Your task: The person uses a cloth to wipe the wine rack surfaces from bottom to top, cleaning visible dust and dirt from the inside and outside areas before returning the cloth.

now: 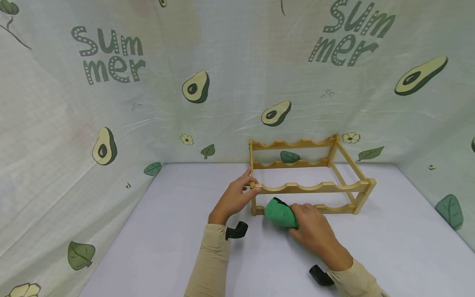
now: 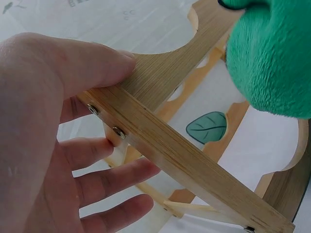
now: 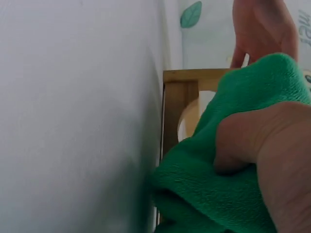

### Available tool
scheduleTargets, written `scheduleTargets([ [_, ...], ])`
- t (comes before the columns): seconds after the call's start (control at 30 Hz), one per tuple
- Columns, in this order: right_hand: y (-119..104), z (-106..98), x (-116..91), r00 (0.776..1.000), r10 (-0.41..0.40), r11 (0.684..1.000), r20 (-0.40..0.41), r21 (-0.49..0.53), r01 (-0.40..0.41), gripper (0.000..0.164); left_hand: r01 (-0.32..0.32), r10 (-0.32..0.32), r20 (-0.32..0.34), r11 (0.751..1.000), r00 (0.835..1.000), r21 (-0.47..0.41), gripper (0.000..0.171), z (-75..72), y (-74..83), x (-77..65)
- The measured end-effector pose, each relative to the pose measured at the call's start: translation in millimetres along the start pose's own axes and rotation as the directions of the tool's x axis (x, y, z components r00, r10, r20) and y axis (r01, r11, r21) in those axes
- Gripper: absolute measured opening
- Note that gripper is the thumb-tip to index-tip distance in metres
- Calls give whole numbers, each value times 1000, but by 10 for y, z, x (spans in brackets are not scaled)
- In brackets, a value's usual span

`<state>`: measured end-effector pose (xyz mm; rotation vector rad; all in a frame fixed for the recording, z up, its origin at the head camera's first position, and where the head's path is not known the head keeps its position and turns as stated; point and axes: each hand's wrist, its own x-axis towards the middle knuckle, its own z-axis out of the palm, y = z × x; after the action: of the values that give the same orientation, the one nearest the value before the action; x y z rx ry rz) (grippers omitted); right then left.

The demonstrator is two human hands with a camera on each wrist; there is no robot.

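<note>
A light wooden wine rack (image 1: 308,188) with scalloped rails stands at the back of the table. My left hand (image 1: 236,195) grips its upper front left corner, thumb on the scalloped rail and fingers behind the left side. Seen in the left wrist view, the left hand (image 2: 48,121) has its thumb over the wood close to two screws. My right hand (image 1: 315,229) holds a bunched green cloth (image 1: 281,213) in front of the lower front rail, toward the left end. In the right wrist view the right thumb presses into the cloth (image 3: 233,145), which hides part of the rack.
The white tabletop (image 1: 167,247) spreads around the rack. Behind and at both sides hangs a pale curtain (image 1: 230,49) printed with avocados and leaves. A black wrist camera mount (image 1: 236,230) sits on the left wrist, another mount (image 1: 320,275) on the right.
</note>
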<state>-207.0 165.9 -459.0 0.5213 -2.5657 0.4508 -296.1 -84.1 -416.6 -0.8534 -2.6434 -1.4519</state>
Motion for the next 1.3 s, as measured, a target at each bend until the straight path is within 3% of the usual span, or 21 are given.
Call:
scheduleTargets([
  [0.27, -131, 96, 53, 979, -175, 974, -105, 127, 188, 77, -2, 2, -12, 1000, 1000, -7, 19, -15, -28, -12],
  [0.43, -235, 176, 143, 972, -184, 927, -144, 302, 220, 73, -17, 16, -13, 1000, 1000, -15, 21, -22, -31, -14],
  [0.57, -258, 231, 192, 983, -124, 891, -135, 422, 170, 57, -26, 26, -14, 1000, 1000, -8, 23, -20, -35, -6],
  [0.7, -247, 261, 198, 997, -36, 872, -65, 485, 63, 51, -25, 25, -15, 1000, 1000, -7, 24, -21, -27, 7],
  [0.87, -218, 286, 161, 998, 61, 883, -6, 467, -51, 51, -15, 15, -9, 1000, 1000, -12, 23, -22, -17, 17],
  [1.1, -177, 279, 145, 994, 107, 903, -34, 422, -83, 56, 5, -5, -8, 1000, 1000, -18, 24, -16, -28, 16],
  [1.3, -135, 222, 128, 985, 172, 898, 16, 408, -163, 55, -9, 9, -7, 1000, 1000, -16, 22, -10, -42, 10],
])
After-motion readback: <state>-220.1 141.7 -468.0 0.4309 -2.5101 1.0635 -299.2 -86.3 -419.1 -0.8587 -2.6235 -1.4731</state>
